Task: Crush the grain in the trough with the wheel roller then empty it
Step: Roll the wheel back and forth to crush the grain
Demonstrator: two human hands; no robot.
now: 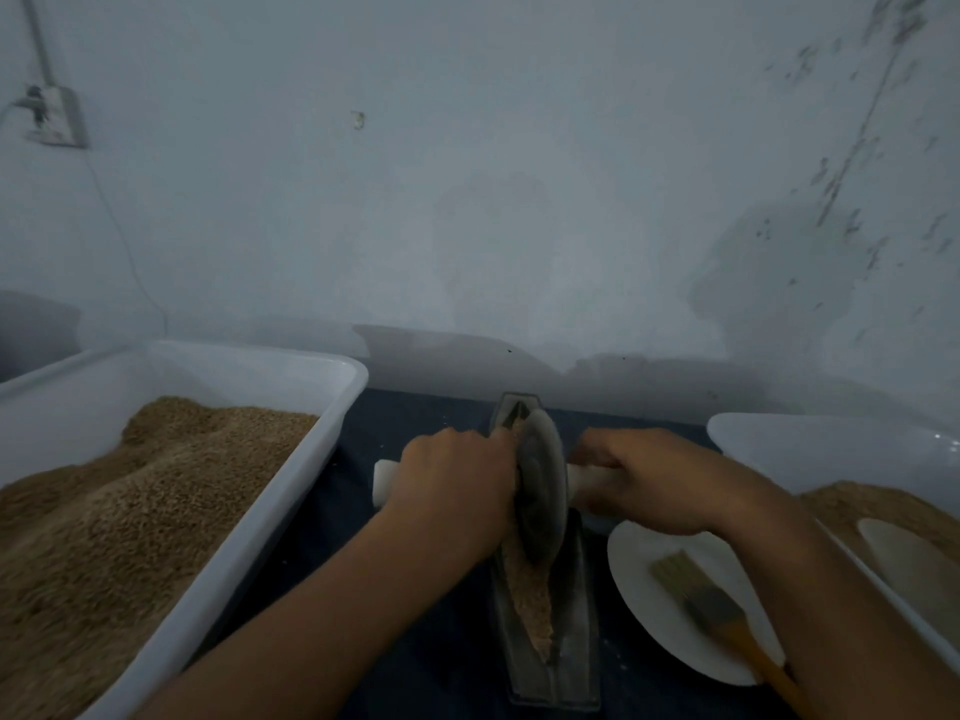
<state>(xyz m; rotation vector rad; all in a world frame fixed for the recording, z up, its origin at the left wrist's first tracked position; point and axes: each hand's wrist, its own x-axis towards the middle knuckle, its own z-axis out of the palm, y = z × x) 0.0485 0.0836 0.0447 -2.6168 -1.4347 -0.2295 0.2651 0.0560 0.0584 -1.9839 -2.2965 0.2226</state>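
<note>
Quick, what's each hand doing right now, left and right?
Left hand: closed around the left end of the roller handle.
Right hand: closed around the right end of the handle, beside the wheel.

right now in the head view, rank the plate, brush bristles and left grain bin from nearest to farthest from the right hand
1. plate, just below the right hand.
2. brush bristles, lying on that plate, slightly lower.
3. left grain bin, far across, beyond the trough.
</note>
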